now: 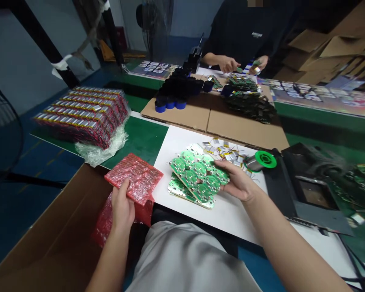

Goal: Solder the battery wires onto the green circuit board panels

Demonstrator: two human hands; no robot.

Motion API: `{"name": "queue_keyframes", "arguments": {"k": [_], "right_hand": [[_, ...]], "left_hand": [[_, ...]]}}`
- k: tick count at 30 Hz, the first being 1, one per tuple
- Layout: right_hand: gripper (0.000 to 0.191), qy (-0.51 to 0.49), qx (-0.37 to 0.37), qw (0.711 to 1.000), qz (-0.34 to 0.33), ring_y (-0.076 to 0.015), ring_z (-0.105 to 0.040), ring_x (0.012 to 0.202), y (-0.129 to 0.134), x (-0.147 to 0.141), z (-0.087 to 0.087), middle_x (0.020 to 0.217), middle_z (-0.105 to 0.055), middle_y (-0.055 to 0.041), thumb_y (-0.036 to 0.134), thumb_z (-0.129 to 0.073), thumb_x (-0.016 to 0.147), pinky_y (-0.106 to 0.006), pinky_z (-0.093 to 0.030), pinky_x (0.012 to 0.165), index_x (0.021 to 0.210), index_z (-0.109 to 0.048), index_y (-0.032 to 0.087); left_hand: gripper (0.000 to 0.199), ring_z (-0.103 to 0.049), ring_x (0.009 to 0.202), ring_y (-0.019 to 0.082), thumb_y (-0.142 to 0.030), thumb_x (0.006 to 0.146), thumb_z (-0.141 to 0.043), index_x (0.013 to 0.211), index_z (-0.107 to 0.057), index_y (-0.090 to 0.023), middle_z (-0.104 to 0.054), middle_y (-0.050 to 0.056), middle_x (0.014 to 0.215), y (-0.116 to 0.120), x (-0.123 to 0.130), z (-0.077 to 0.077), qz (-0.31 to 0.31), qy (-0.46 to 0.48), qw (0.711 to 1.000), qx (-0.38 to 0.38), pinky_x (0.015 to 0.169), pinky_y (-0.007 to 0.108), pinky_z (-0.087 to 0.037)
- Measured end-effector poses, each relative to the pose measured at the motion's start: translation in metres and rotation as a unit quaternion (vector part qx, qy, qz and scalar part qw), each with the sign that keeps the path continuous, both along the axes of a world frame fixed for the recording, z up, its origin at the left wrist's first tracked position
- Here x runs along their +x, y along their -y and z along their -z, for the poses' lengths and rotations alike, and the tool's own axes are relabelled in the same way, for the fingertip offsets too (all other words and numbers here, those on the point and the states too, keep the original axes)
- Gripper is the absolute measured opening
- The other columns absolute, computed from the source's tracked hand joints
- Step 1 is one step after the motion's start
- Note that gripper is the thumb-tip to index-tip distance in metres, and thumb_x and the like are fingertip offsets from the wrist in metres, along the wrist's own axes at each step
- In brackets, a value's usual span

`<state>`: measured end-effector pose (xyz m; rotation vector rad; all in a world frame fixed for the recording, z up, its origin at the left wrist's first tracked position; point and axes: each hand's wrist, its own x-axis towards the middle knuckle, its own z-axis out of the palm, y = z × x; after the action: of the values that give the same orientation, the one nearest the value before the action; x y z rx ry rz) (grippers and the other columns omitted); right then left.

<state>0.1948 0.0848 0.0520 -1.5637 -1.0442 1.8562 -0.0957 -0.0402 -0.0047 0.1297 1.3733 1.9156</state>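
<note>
My left hand point(123, 205) grips a sheet of pink bubble wrap point(136, 176) at the table's front edge. More of the wrap hangs below it, over an open cardboard box. My right hand point(237, 180) is closed on the right edge of a green circuit board panel point(197, 174), thumb on top. The panel lies tilted across other green panels point(182, 190) on the white tabletop. Just behind my right hand are several small silver battery cells point(231, 156) with thin wires and a solder wire spool point(263, 160) with a green flange.
Stacked battery cells point(88, 111) stand at the left on clear wrap. The cardboard box point(48, 227) is below left. A dark device point(316, 190) sits at the right. Across the table, a co-worker's hands point(231, 65) handle small parts behind black-and-blue cylinders point(170, 103) on cardboard.
</note>
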Motion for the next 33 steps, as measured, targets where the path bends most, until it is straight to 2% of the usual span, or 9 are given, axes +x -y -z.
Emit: {"name": "queue_keyframes", "arguments": {"k": [7, 11, 13, 15, 17, 19, 26, 31, 33], "right_hand": [[0.056, 0.122, 0.174, 0.969, -0.129, -0.0265, -0.07, 0.079, -0.01, 0.003, 0.006, 0.085, -0.077, -0.0104, 0.07, -0.086, 0.061, -0.042, -0.06, 0.076, 0.086, -0.078, 0.021], [0.062, 0.214, 0.343, 0.907, -0.117, -0.0403, -0.061, 0.12, -0.009, -0.01, 0.01, 0.115, -0.074, -0.0161, 0.076, -0.08, 0.069, -0.066, -0.043, 0.112, 0.101, -0.079, 0.023], [0.064, 0.214, 0.406, 0.878, -0.139, -0.0413, -0.053, 0.134, 0.003, -0.032, 0.008, 0.129, -0.07, -0.0165, 0.077, -0.075, 0.076, -0.068, -0.033, 0.121, 0.112, -0.078, 0.024], [0.066, 0.184, 0.45, 0.848, -0.21, -0.0381, -0.056, 0.135, 0.022, -0.064, 0.006, 0.136, -0.068, -0.0154, 0.076, -0.074, 0.08, -0.063, -0.039, 0.121, 0.124, -0.076, 0.027], [0.091, 0.15, 0.518, 0.774, -0.332, -0.0412, -0.046, 0.147, 0.042, -0.099, 0.006, 0.158, -0.051, -0.0221, 0.077, -0.071, 0.082, -0.066, -0.04, 0.12, 0.152, -0.057, 0.021], [0.095, 0.114, 0.533, 0.745, -0.384, -0.0431, -0.046, 0.148, 0.057, -0.128, 0.007, 0.157, -0.051, -0.0239, 0.07, -0.078, 0.08, -0.07, -0.037, 0.122, 0.157, -0.051, 0.02], [0.043, 0.04, 0.475, 0.822, -0.311, -0.0266, -0.072, 0.115, 0.032, -0.142, 0.008, 0.131, -0.075, -0.0104, 0.039, -0.063, 0.096, -0.046, -0.058, 0.107, 0.135, -0.07, 0.023], [0.05, 0.027, 0.374, 0.907, -0.193, -0.0175, -0.067, 0.065, -0.006, -0.137, 0.009, 0.094, -0.076, -0.0075, 0.052, -0.048, 0.099, -0.033, -0.062, 0.056, 0.127, -0.069, 0.016], [0.052, 0.016, 0.341, 0.92, -0.19, -0.0172, -0.065, 0.059, -0.009, -0.138, 0.013, 0.087, -0.075, -0.0079, 0.051, -0.044, 0.099, -0.033, -0.061, 0.051, 0.123, -0.071, 0.014]], "left_hand": [[0.044, -0.075, 0.094, 0.022, -0.035, 0.069, -0.093, 0.106, -0.076, -0.018, -0.08, 0.008, 0.107, 0.0, 0.001, -0.002, 0.008, 0.02, 1.0, 0.017, 0.091, 0.034, -0.058], [0.046, -0.076, 0.101, 0.027, -0.037, 0.071, -0.093, 0.109, -0.075, -0.017, -0.08, 0.009, 0.107, 0.001, 0.003, -0.004, 0.007, 0.027, 0.999, 0.024, 0.102, 0.041, -0.056], [0.047, -0.076, 0.105, 0.029, -0.038, 0.073, -0.092, 0.112, -0.074, -0.017, -0.08, 0.01, 0.11, 0.002, 0.005, -0.006, 0.007, 0.029, 0.999, 0.028, 0.104, 0.043, -0.055], [0.049, -0.075, 0.109, 0.03, -0.039, 0.075, -0.091, 0.116, -0.073, -0.018, -0.079, 0.01, 0.115, 0.003, 0.009, -0.01, 0.007, 0.029, 0.999, 0.035, 0.105, 0.044, -0.054], [0.05, -0.073, 0.115, 0.03, -0.044, 0.079, -0.087, 0.119, -0.071, -0.019, -0.078, 0.01, 0.12, 0.005, 0.013, -0.014, 0.007, 0.028, 0.999, 0.044, 0.107, 0.043, -0.053], [0.051, -0.07, 0.12, 0.03, -0.052, 0.084, -0.081, 0.121, -0.07, -0.019, -0.077, 0.011, 0.124, 0.006, 0.017, -0.017, 0.012, 0.028, 0.998, 0.053, 0.108, 0.042, -0.052], [0.056, -0.061, 0.132, 0.03, -0.065, 0.089, -0.072, 0.128, -0.068, -0.024, -0.066, 0.013, 0.14, 0.008, 0.02, -0.009, 0.032, 0.021, 0.998, 0.048, 0.098, 0.037, -0.056], [0.07, -0.048, 0.149, 0.027, -0.049, 0.081, -0.089, 0.142, -0.058, -0.035, -0.05, 0.006, 0.162, 0.002, 0.018, -0.008, 0.011, 0.021, 0.998, 0.064, 0.107, 0.033, -0.051], [0.075, -0.05, 0.147, 0.03, -0.052, 0.076, -0.093, 0.141, -0.06, -0.033, -0.056, 0.008, 0.157, 0.001, 0.017, -0.012, 0.034, 0.042, 0.994, 0.099, 0.111, 0.038, -0.05]]}}
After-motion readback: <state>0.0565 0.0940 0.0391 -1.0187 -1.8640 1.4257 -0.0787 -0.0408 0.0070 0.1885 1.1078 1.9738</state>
